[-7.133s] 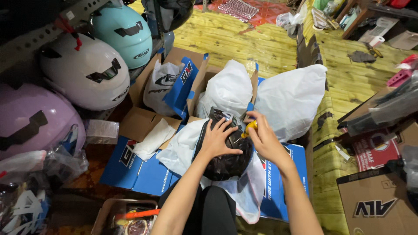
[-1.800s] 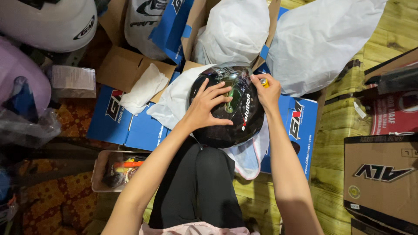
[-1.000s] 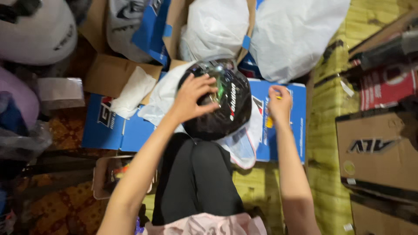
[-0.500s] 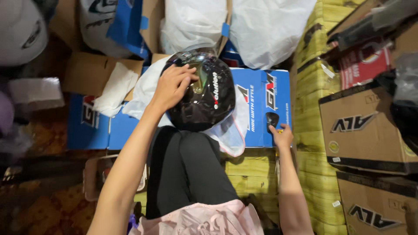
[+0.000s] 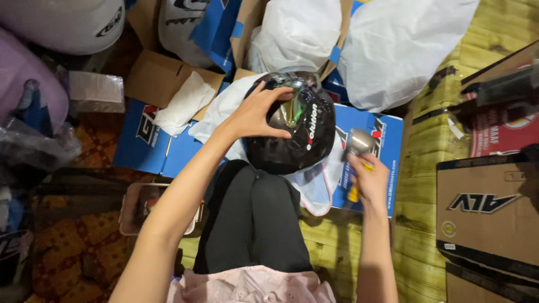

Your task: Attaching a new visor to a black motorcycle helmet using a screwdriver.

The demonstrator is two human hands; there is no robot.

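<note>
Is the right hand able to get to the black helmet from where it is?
Probably yes: the right hand is beside the helmet with nothing between, though it already holds something.

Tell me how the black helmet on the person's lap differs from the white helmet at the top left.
The black helmet is glossy and dark, with a tinted visor; the white helmet is pale with a dark marking. The black helmet rests on the person's knees under the left hand; the white helmet sits aside, untouched and partly cut off by the frame. Both have rounded, shiny shells.
</note>
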